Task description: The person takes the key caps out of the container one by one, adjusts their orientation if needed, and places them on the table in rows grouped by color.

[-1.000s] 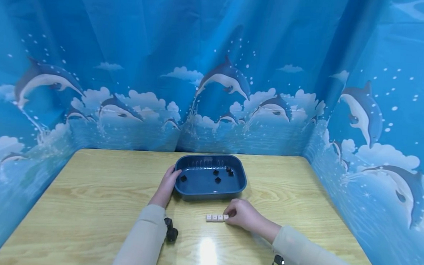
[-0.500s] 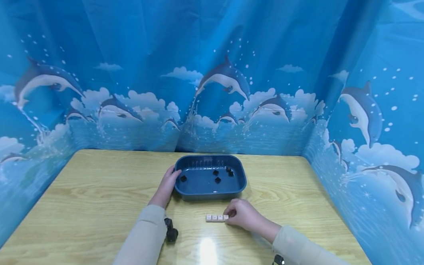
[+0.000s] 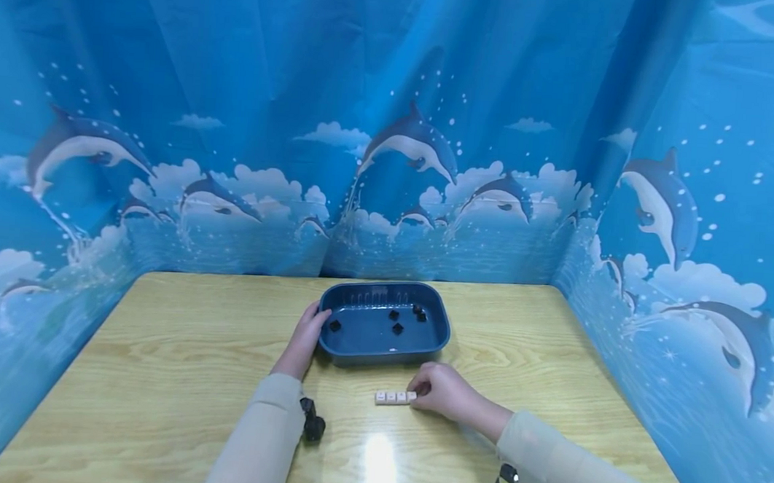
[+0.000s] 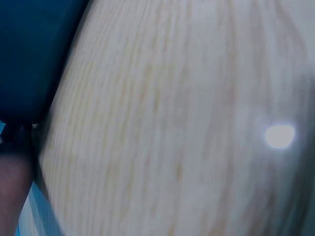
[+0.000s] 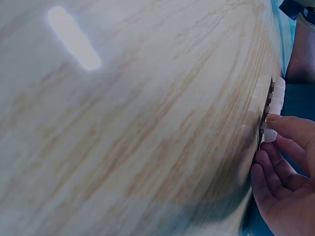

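Observation:
In the head view, a short row of white keycaps [image 3: 390,398] with small dark markings lies on the table in front of the blue tray [image 3: 381,359]. My right hand [image 3: 447,394] pinches the keycap at the row's right end between thumb and fingers. Seen from the right wrist, the thumb presses on that end keycap [image 5: 270,134], and dark bits show under the row. My left hand [image 3: 305,337] holds the tray by its left side, with a digit over the rim. In the left wrist view only a blurred part of that hand [image 4: 14,189] shows, beside the tray.
Several small black pieces [image 3: 398,329] lie scattered inside the tray; their kind is too small to tell. The wooden table [image 3: 189,377] reaches back to a blue dolphin curtain [image 3: 267,140], which also hangs along both sides. A bright glare lies on the tabletop.
The keycap row and the right hand's fingertips have shifted very slightly left. The left hand and the tray have stayed in place.

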Available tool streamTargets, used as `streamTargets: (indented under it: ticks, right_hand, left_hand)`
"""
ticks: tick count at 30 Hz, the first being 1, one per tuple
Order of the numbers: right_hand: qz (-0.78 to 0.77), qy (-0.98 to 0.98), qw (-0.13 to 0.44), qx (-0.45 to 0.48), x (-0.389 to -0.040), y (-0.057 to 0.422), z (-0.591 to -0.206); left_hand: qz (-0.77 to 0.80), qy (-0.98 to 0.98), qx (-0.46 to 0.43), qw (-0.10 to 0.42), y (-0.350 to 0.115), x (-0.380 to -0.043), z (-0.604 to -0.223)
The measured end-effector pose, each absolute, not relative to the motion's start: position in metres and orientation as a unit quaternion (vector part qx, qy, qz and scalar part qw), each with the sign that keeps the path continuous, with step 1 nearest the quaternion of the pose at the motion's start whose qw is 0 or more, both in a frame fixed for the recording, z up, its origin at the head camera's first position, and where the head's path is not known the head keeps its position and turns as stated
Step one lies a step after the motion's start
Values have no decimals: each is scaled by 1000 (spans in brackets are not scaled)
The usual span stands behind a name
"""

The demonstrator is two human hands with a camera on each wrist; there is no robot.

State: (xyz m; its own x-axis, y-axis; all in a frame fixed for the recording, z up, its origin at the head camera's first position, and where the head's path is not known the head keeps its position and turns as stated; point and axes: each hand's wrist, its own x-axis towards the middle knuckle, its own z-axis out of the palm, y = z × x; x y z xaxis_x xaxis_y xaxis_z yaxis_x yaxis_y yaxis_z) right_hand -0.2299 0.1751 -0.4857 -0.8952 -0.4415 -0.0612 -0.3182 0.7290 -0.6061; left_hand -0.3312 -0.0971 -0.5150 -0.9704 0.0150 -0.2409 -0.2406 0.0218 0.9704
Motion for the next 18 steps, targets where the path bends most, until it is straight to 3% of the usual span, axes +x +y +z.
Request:
streamTargets:
  ticks: [18]
  right_hand:
    - [-291, 930, 105, -197, -230, 174, -474]
  left_hand:
    - [694, 710, -77, 94, -97, -331, -514]
